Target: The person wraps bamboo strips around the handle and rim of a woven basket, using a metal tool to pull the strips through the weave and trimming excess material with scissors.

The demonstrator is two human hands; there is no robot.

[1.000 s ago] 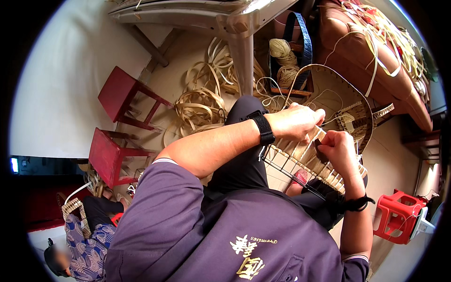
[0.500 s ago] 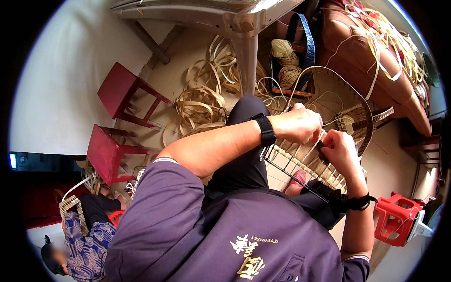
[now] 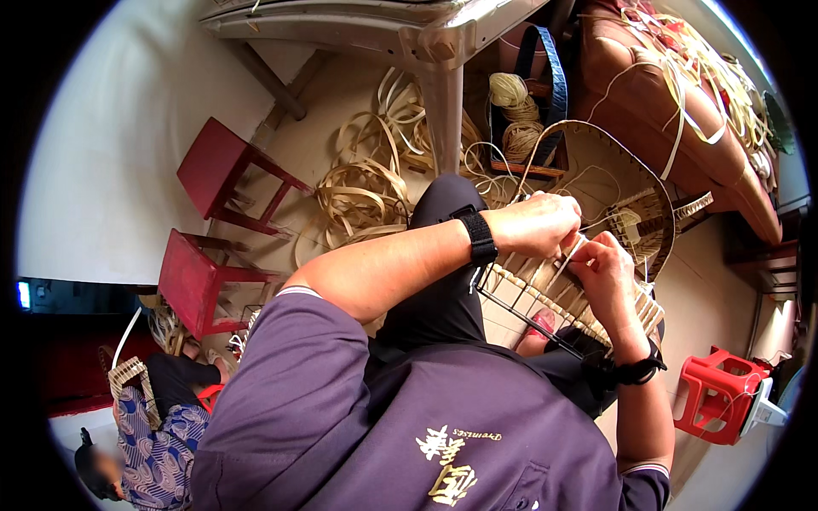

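A partly woven basket piece on a dark wire frame (image 3: 521,313), with pale strips wrapped in rows (image 3: 588,322), rests across my lap. Above it my left hand (image 3: 535,225) is closed, its fingertips pinching a pale weaving strip (image 3: 566,259). Close by on the right, my right hand (image 3: 610,274) pinches the same strip with thumb and forefinger. The fingertips of both hands nearly meet, and they partly hide where the strip joins the weave. Beyond my hands stands a large hoop-rimmed basket (image 3: 663,180) with woven strips inside.
Loose coils of flat strip (image 3: 362,200) lie on the floor by a table leg (image 3: 443,119). A handled basket (image 3: 558,94) holds balls of cord (image 3: 511,89). Red stools (image 3: 223,175) stand left, a red plastic stool (image 3: 720,396) right. Another person (image 3: 162,434) sits at lower left.
My right hand has moved slightly up and left, nearer the left hand. More of the pale strip shows between them. My left hand has shifted slightly left.
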